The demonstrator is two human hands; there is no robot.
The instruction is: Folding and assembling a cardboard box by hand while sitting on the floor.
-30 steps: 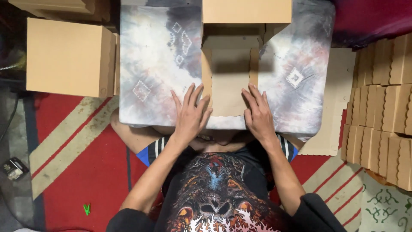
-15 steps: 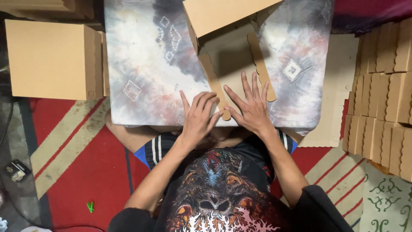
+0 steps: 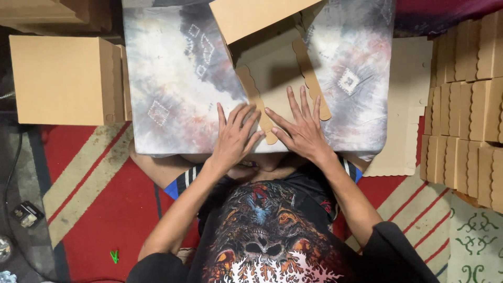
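Nearest, both hands lie flat on the cloth-covered board [image 3: 173,105] across the person's lap. The left hand [image 3: 234,137], fingers loosely spread, touches a scalloped side flap [image 3: 255,102] of the half-folded cardboard box [image 3: 272,65]. The right hand [image 3: 302,131], fingers fanned open, presses the box's floor. Farther left sits a finished box [image 3: 60,73]; at right, stacked flat boxes [image 3: 466,110].

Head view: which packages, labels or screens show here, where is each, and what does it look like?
Half-folded box: on the cloth-covered board, under both hands; plain brown, scalloped flaps.
Closed box: far left on the floor; brown, squarish.
Stacked boxes: right edge; brown rows.
Flat blank: beside the stack; pale brown sheet.
No labels or screens.
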